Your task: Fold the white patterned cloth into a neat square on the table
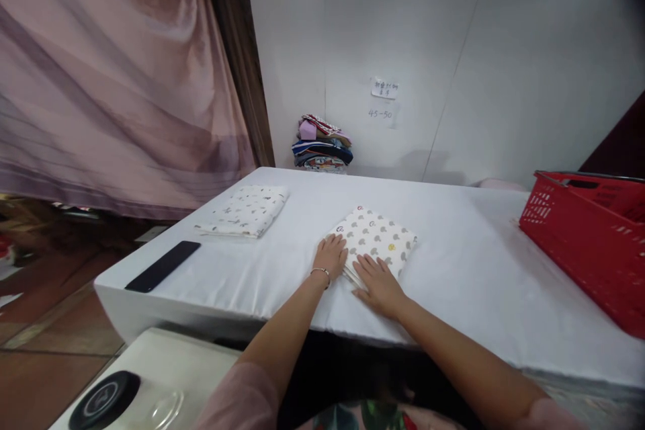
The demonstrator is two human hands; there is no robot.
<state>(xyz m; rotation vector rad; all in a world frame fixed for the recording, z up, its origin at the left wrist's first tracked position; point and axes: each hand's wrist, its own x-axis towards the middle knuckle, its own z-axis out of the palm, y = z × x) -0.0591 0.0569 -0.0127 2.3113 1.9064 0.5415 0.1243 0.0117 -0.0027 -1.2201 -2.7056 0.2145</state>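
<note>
A folded white cloth point(375, 235) with grey mushroom-like prints and a few coloured ones lies at an angle on the white-covered table point(453, 269). My left hand point(330, 256) rests on its left corner, fingers laid flat, a bracelet on the wrist. My right hand point(379, 287) lies on the near edge of the same cloth with its fingers spread. Layered folds show at the near edge between the two hands. Farther left on the table is a second folded white cloth point(245, 211) with small dark prints, apart from both hands.
A black flat object point(163, 267) lies at the table's left edge. The red plastic basket point(589, 235) stands at the right. Behind the table, a stack of folded fabrics point(323, 144) sits against the wall. A pink curtain point(115, 67) hangs at the left, above a tiled floor.
</note>
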